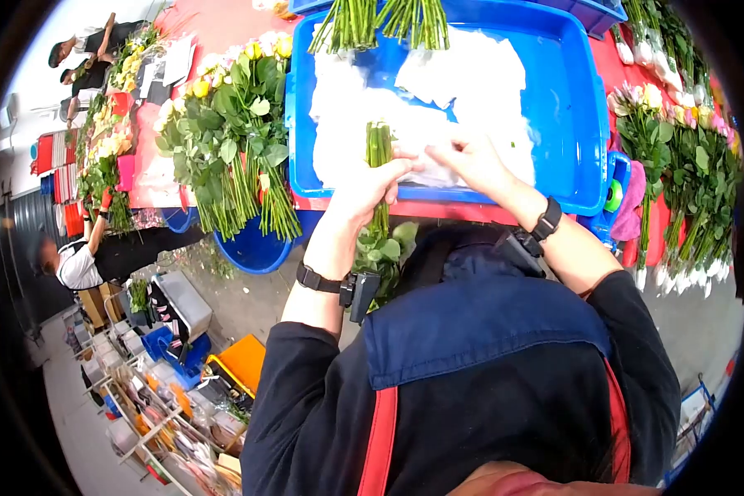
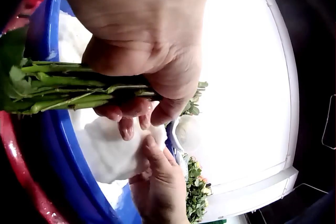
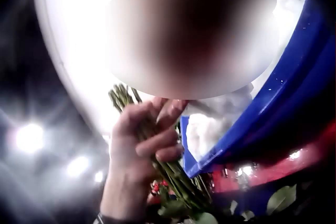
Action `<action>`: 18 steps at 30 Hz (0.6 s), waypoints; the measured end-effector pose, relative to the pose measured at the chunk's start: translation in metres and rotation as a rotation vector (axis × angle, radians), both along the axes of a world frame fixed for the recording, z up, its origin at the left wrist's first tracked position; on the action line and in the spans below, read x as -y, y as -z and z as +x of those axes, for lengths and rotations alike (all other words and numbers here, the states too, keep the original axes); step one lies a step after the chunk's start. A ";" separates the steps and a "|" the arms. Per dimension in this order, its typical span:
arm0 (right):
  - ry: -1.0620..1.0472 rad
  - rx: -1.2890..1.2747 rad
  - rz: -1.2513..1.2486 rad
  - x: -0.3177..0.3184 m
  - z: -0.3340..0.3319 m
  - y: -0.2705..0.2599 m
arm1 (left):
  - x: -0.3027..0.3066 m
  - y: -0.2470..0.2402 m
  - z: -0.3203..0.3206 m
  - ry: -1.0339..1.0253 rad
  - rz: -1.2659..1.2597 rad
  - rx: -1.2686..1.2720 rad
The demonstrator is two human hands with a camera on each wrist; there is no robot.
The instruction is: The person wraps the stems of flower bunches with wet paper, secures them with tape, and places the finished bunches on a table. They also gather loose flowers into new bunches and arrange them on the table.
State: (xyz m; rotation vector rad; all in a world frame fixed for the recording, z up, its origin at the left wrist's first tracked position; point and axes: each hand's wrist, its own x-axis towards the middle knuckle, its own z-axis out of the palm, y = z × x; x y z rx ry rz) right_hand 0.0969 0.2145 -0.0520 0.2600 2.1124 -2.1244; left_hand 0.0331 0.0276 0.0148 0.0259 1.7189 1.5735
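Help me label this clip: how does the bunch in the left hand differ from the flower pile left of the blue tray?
The held bunch is slim; the flower pile is bulkier. The left hand grips the held bunch; the flower pile lies unheld. The held bunch's stem ends point away from the person; the flower pile's, toward them. Both have green stems and leaves.

Green stems [image 1: 379, 142], bunched tight in the left hand [image 1: 372, 187], cut ends over the blue tub [image 1: 566, 91], leaves out past its near rim! And here's the soft white piece [image 2: 107, 148], possibly wet wadding, pinched in the right hand [image 1: 478, 165] beside them.
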 end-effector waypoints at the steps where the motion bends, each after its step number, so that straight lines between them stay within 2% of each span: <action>1: 0.071 -0.041 0.006 0.001 -0.002 0.003 | 0.003 0.001 -0.003 -0.021 -0.019 -0.003; 4: -0.027 -0.302 0.106 0.014 0.005 -0.014 | 0.010 -0.002 -0.010 -0.076 -0.056 -0.022; 5: -0.024 -0.472 0.259 0.020 0.006 -0.010 | 0.012 -0.002 -0.012 -0.091 -0.064 -0.029; 8: -0.066 -0.028 -0.086 0.020 0.003 -0.015 | 0.017 0.004 -0.017 -0.087 -0.066 -0.069; 9: -0.005 0.020 -0.009 0.020 -0.001 -0.022 | 0.016 0.004 -0.016 -0.078 -0.083 -0.070; 12: -0.043 0.057 0.000 0.031 0.000 -0.020 | 0.011 0.003 -0.014 -0.053 -0.132 -0.070; 13: -0.013 0.093 0.080 0.032 -0.001 -0.017 | 0.011 0.003 -0.015 -0.050 -0.146 -0.070; 18: 0.084 0.255 -0.287 0.031 -0.001 -0.019 | 0.019 0.011 -0.018 -0.034 -0.132 -0.089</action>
